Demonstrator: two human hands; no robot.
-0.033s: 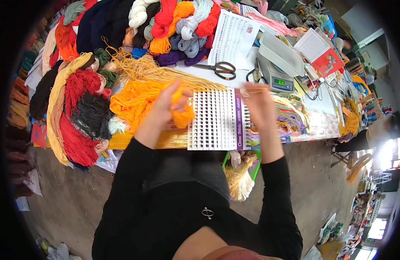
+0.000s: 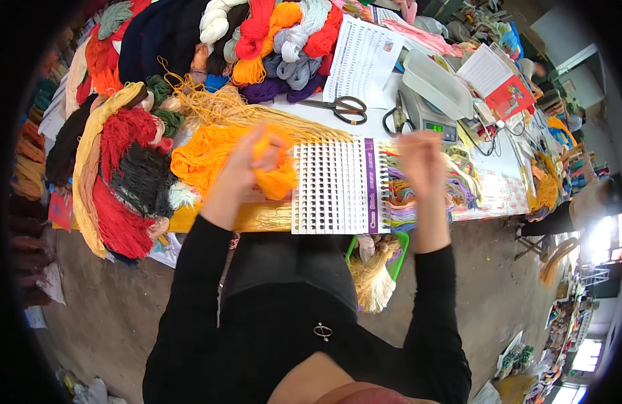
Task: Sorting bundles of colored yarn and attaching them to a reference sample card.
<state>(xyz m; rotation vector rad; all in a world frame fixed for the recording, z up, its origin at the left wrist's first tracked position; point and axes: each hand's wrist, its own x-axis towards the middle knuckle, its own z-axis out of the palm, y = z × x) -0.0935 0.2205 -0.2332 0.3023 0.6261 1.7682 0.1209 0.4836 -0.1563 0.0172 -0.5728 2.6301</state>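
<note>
Left hand: curled around orange yarn. Right hand: blurred, beside punched card, grip indeterminable. Advisable: even tension, no snags.

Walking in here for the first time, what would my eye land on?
Probably the bright orange yarn, heaped left of centre, with a bunch in the left hand. Next, the white card with rows of holes, just right of that hand. At the top, piled skeins in red, white and grey also stand out.

My left hand has its fingers curled; my right hand, blurred, is well apart; both forearms extend forward.
</note>
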